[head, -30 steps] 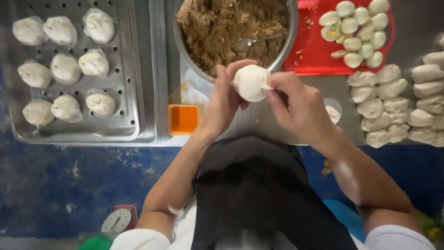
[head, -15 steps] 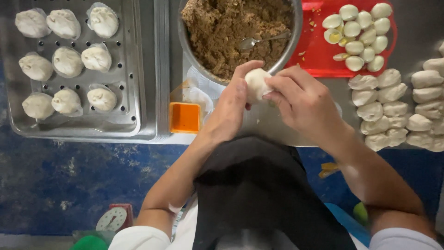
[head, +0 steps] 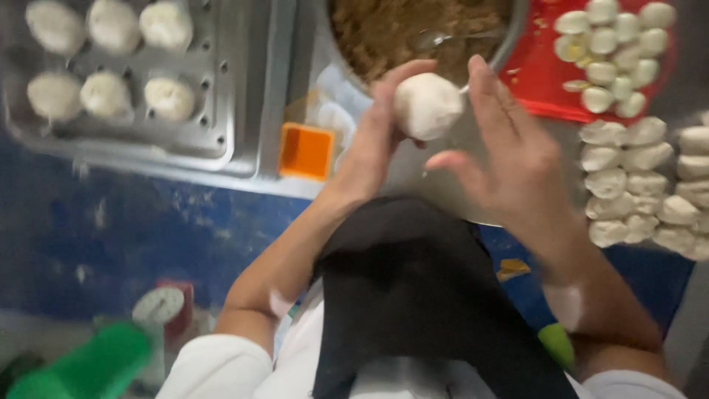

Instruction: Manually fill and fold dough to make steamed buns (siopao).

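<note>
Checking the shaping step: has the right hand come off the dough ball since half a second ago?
Yes. The right hand has opened and drawn back from the dough ball, toward the dough pieces on the right. The left hand holds the ball by the bowl.

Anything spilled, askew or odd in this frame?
Nothing stands out. The left hand holds a round dough ball, the right hand open beside it; buns sit in rows on the tray.

**White dough, brown filling, red tray**

The dough ball (head: 427, 106) is plain white, as are the buns (head: 107, 94) on the silver perforated tray (head: 247, 89). The filling (head: 391, 29) is brown. A red tray (head: 543, 77) holds pale pieces (yellowish-white). The small box (head: 306, 151) is orange; the apron (head: 413, 295) black.
</note>
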